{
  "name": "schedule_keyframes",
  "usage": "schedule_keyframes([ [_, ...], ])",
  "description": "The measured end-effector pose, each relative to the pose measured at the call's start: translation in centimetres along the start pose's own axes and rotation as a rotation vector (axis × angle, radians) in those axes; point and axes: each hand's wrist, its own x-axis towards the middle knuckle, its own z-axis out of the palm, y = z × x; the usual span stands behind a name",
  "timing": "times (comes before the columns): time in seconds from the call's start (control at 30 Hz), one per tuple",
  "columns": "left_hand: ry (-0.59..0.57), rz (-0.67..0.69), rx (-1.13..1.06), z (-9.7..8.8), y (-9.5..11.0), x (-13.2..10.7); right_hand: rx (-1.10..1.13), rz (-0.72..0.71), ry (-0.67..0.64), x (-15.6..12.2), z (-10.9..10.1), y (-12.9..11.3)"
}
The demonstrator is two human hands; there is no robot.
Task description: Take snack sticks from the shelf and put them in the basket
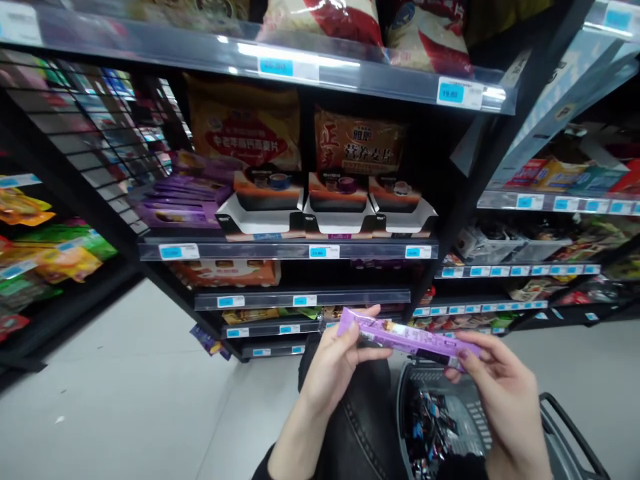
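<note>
A slim purple sachet point(407, 339) with a printed picture spans between my two hands, above my knee and the basket. My left hand point(336, 357) pinches its left end between thumb and fingers. At the sachet's right end, my right hand point(500, 377) grips it with the thumb on top. Below my right hand stands a grey shopping basket point(404, 407) holding several dark shiny packets point(433, 423). On the shelf ahead are three display boxes point(337, 223) with low white fronts. Left of them lies a stack of purple packets point(187, 193).
The shelf unit's price-tag rail point(287, 251) runs across in front of me. Large cereal bags point(357, 143) stand behind the boxes. A wire mesh panel point(85, 127) closes the left side. Dark blue packets point(210, 341) lie low by the shelf's left foot. More shelves point(555, 201) are at right.
</note>
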Motion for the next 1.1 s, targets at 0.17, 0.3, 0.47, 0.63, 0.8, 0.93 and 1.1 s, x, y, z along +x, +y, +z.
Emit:
schedule_keyframes([
  [0.17,-0.011,-0.082,0.062,0.2,-0.5,0.4,0.054,-0.042,0.08,-0.2,-1.6,0.9],
  [0.3,0.033,-0.096,0.166,0.0,-0.6,0.6,0.064,-0.073,0.095,-0.2,-2.5,1.1],
  [0.47,0.087,0.011,0.321,-0.4,-0.1,0.5,0.034,-0.054,0.141,-0.4,-2.4,1.0],
  [0.63,0.065,0.025,0.338,-0.8,0.8,0.1,-0.024,-0.07,0.166,-0.7,-2.0,0.9],
  [0.8,0.012,0.069,0.346,-0.6,1.1,-0.5,0.013,-0.074,0.183,-0.8,-2.1,0.8],
  [0.93,-0.044,0.049,0.401,-0.1,1.7,-1.1,0.068,-0.077,0.151,-0.8,-2.3,0.4],
  [1.1,-0.148,-0.01,0.463,-0.3,2.3,-1.5,0.0,-0.088,0.051,-0.7,-2.8,0.5],
])
